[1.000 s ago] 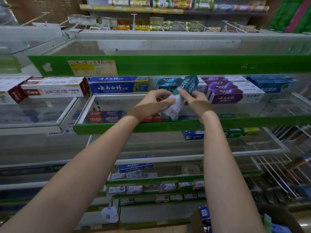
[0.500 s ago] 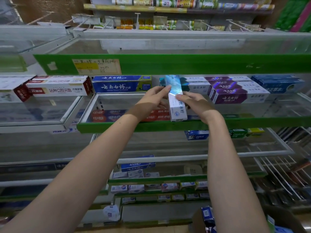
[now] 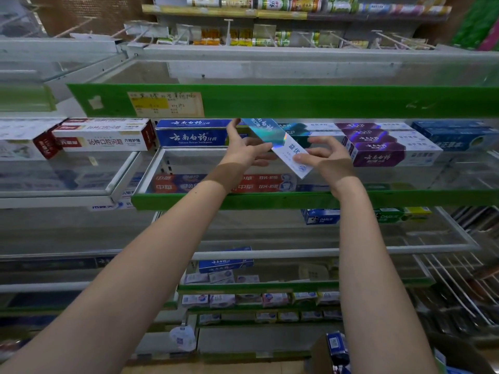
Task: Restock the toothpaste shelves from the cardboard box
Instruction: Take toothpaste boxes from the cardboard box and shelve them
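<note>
In the head view, the left hand (image 3: 244, 152) is lying open, fingers steadying the toothpaste box (image 3: 280, 147), while the right hand (image 3: 328, 160) is pinching its near end, angling it toward the teal stack (image 3: 302, 130) on the glass shelf (image 3: 189, 163), likely to line it up.

**Bare arms, nothing worn**

Both forearms are bare right up to the frame's lower edge (no sleeve or cuff shows). The left hand (image 3: 243, 153) and right hand (image 3: 328, 160) wear no gloves, rings, watch or bands.
</note>
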Tool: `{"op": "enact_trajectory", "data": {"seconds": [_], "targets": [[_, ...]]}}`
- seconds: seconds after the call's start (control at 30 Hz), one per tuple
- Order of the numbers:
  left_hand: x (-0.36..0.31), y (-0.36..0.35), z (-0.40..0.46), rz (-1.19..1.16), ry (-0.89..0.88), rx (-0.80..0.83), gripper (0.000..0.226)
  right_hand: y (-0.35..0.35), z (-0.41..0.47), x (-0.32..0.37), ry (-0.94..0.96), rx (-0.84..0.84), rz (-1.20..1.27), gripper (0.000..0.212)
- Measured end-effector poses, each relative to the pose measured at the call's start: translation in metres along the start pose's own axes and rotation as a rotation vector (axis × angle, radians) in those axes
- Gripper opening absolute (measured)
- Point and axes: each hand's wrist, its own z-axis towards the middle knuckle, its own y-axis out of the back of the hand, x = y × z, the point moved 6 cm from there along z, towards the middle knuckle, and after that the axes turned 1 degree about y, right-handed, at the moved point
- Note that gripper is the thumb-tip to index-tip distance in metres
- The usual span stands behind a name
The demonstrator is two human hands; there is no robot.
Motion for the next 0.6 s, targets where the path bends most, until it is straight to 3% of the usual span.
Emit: {"op": "enact_trajectory", "data": {"seconds": [0.13,0.23,0.33,0.4,0.5,0.6], "targets": [[0.0,0.004,0.0,-0.039,0.015,-0.013,0.114,0.002,-0.001,0.0,0.047,-0.028,-0.032,0.05],[-0.003,0.004,-0.002,0.023,-0.019,0.006,0.073,0.007,0.002,-0.004,0.08,-0.096,-0.061,0.045],[0.0,0.004,-0.002,0.266,-0.062,-0.014,0.045,0.015,0.005,-0.006,0.081,-0.232,-0.14,0.039],[0.007,-0.001,-0.002,0.518,-0.057,0.017,0.048,0.021,0.004,-0.005,0.051,-0.356,-0.236,0.034],[0.012,-0.006,0.0,0.818,-0.049,0.013,0.074,0.025,0.0,-0.003,-0.008,-0.466,-0.401,0.022],[0.006,-0.008,-0.005,0.793,-0.097,0.025,0.065,0.029,-0.002,-0.003,-0.042,-0.497,-0.459,0.019]]}}
